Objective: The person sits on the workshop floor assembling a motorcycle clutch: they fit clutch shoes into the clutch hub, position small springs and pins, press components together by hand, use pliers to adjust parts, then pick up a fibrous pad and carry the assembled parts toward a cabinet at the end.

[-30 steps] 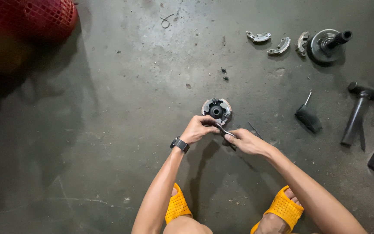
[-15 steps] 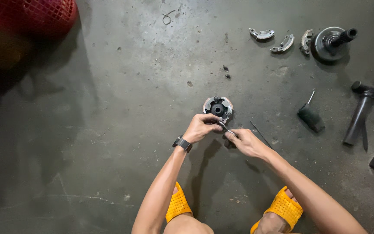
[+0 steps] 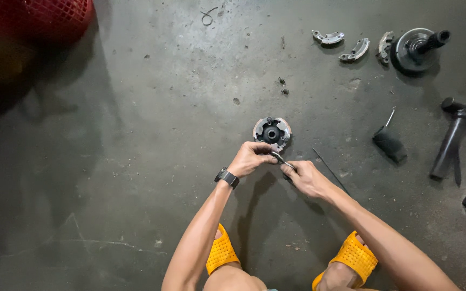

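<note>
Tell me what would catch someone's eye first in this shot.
Both hands meet at the middle of the concrete floor: the left hand and right hand pinch a small metal tool just below a round metal part. Bright yellow sandals stand out at the bottom edge, and a red mesh basket fills the top left corner.

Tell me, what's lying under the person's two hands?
A small metal tool bridges the left hand and right hand, above concrete floor. Fingers cover its ends. The round metal part lies just beyond.
</note>
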